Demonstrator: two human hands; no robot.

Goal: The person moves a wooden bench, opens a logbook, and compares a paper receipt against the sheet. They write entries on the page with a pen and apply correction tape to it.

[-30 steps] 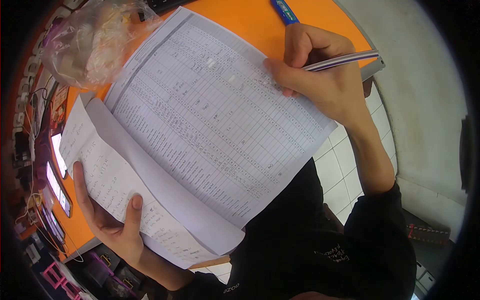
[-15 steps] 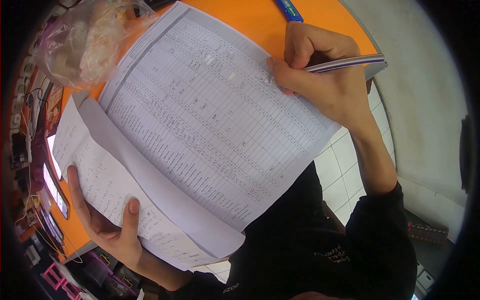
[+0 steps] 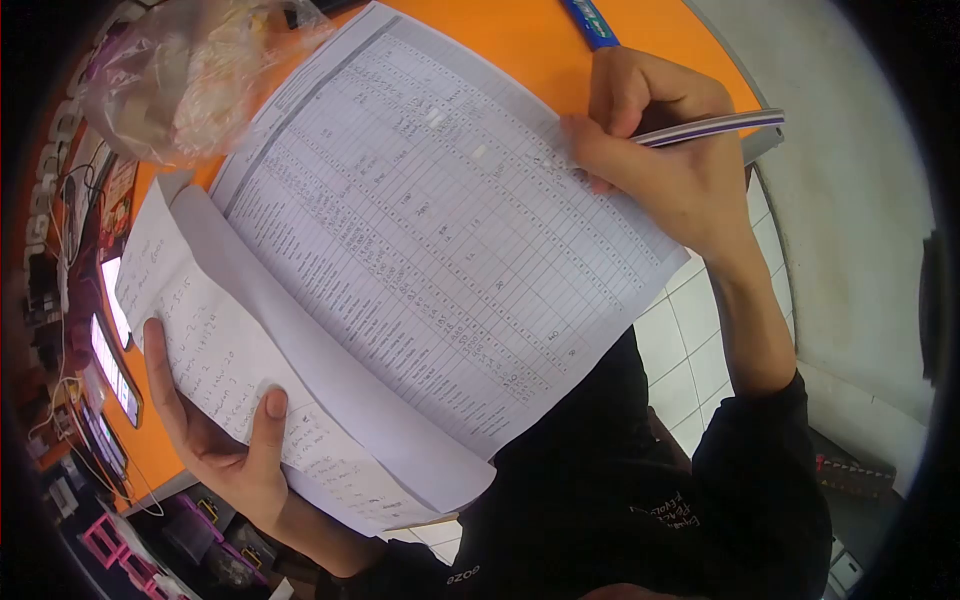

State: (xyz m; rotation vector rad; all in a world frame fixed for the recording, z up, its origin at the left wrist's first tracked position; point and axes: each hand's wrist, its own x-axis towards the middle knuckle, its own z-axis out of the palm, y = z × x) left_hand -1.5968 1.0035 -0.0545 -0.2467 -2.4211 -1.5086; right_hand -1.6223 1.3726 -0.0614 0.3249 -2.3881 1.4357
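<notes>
My right hand [image 3: 665, 150] is closed around a striped white and purple pen [image 3: 715, 127], its writing end hidden by my fingers. That hand rests at the upper right part of a printed table sheet [image 3: 400, 210], whose cells hold handwritten numbers. My left hand [image 3: 235, 450] grips the lower left edge of a handwritten note sheet [image 3: 220, 350], thumb on top. The note sheet lies beside the curled left edge of the printed sheet. Just beyond my right hand a blue tube-shaped item [image 3: 588, 22] lies on the orange table.
The orange table [image 3: 480, 45] carries a clear plastic bag [image 3: 190, 90] at the upper left. Phones with lit screens [image 3: 115, 370] and cables lie along the left side. A pale wall [image 3: 850, 200] stands to the right, with white floor tiles [image 3: 680, 350] below.
The whole view has shifted slightly, so the papers and both hands appear a little further right. My right hand still holds the pen at the sheet, and my left hand keeps its grip.
</notes>
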